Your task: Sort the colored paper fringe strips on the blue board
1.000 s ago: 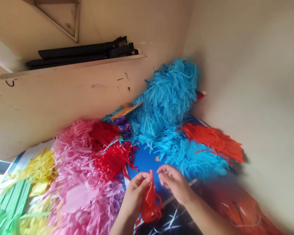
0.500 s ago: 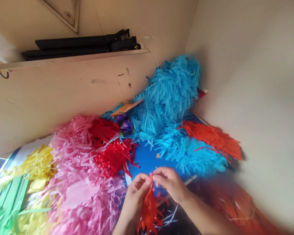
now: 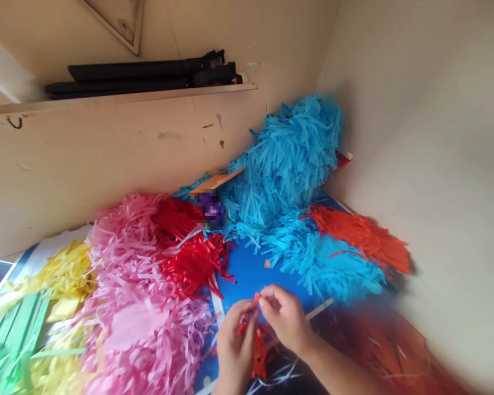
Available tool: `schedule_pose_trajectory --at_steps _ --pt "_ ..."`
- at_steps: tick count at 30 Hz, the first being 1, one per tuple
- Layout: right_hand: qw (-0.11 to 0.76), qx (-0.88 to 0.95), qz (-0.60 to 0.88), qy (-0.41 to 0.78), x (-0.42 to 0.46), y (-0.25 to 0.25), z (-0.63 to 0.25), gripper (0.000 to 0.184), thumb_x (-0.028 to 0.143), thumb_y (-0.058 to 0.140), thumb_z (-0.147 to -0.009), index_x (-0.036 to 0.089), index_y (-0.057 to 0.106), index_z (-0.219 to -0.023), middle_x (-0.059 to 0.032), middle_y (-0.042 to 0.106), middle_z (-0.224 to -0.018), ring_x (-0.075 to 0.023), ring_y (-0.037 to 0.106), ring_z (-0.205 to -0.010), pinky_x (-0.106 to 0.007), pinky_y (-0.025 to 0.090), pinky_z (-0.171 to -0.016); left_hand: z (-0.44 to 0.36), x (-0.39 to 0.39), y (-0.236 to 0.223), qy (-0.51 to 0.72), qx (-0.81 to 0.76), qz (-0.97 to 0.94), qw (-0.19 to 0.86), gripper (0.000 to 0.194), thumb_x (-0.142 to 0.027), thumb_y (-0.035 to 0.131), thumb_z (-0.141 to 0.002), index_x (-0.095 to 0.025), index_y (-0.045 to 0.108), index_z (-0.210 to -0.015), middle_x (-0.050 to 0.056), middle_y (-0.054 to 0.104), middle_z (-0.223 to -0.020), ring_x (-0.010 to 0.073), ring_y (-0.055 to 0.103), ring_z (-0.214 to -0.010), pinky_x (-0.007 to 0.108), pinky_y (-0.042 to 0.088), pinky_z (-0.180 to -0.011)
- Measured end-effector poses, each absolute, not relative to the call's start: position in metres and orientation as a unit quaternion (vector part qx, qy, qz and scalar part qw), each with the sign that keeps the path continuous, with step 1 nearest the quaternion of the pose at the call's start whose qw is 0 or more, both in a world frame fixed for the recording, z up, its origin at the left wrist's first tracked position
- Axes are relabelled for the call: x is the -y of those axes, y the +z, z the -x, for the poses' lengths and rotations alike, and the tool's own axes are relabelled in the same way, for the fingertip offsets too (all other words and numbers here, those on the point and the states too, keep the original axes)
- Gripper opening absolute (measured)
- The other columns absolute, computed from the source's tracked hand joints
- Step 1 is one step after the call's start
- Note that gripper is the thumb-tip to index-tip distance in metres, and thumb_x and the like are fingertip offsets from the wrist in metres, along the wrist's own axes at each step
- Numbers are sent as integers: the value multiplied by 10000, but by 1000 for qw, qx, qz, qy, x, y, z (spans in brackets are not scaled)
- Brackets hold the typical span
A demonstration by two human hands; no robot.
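My left hand (image 3: 235, 343) and my right hand (image 3: 285, 320) meet low in the middle of the view, both pinching the top of a bunch of orange paper fringe (image 3: 261, 343). The fringe strips hang down between my palms. Below them lies a blue mat (image 3: 247, 274). Just left of my hands sits a red fringe pile (image 3: 191, 263); a blue fringe pile (image 3: 313, 258) lies beyond my right hand.
Pink fringe (image 3: 127, 285), yellow fringe (image 3: 61, 280) and green strips (image 3: 8, 334) fill the left. A tall blue fringe heap (image 3: 292, 148) and an orange bundle (image 3: 362, 236) sit in the wall corner. A shelf (image 3: 127, 97) holds black bars (image 3: 140, 77).
My right hand has come in to meet my left on the top of the orange fringe, and both hands have dropped lower. The view shifted slightly.
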State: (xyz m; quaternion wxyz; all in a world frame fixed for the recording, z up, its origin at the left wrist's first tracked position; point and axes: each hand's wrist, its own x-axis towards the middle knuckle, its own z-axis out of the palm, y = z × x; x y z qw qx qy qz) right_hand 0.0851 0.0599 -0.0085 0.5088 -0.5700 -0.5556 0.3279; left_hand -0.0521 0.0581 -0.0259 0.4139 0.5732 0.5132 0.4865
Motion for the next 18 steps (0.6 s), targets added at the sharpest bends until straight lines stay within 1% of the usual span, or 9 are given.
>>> schedule_pose_trajectory --at_steps 3,8,11,15,17,18 --pt "503 590 562 289 -57 -9 -87 141 210 536 -857 177 624 -752 -38 680 -708 -156 653 -639 -228 510 -614 55 -59 -24 467 -533 -561 428 187 -380 698 -809 -207 723 -876 62 749 -838 206 712 -774 287 575 -702" --pt "481 601 553 319 -57 -8 -90 135 212 545 -848 177 637 -755 -32 670 -707 -151 627 -630 -239 493 -615 58 -59 -21 445 -545 -558 440 205 -410 711 -778 -212 743 -818 63 759 -814 218 715 -773 300 561 -738" --pt "467 564 545 408 -59 -8 -93 117 233 563 -831 177 652 -779 -23 676 -713 -148 619 -628 -241 487 -607 60 -59 -19 436 -557 -534 463 222 -429 729 -755 -209 740 -786 59 752 -790 214 701 -749 292 550 -721" --pt "438 486 496 571 -63 -10 -99 92 229 592 -777 169 660 -788 -3 678 -709 -137 616 -620 -231 487 -598 61 -59 -14 410 -526 -477 573 240 -436 745 -756 -197 715 -755 41 726 -752 185 669 -694 262 530 -661" --pt "427 474 487 597 -64 -9 -101 78 204 599 -747 162 661 -772 4 671 -697 -130 607 -616 -228 481 -602 63 -60 -12 411 -495 -473 602 224 -416 743 -767 -197 702 -748 37 715 -780 182 667 -723 260 528 -674" --pt "428 474 489 595 -64 -9 -101 71 193 600 -741 161 660 -764 7 667 -689 -126 600 -613 -224 475 -599 63 -60 -12 413 -483 -489 597 211 -402 736 -777 -198 698 -742 39 711 -800 184 668 -749 264 528 -698"
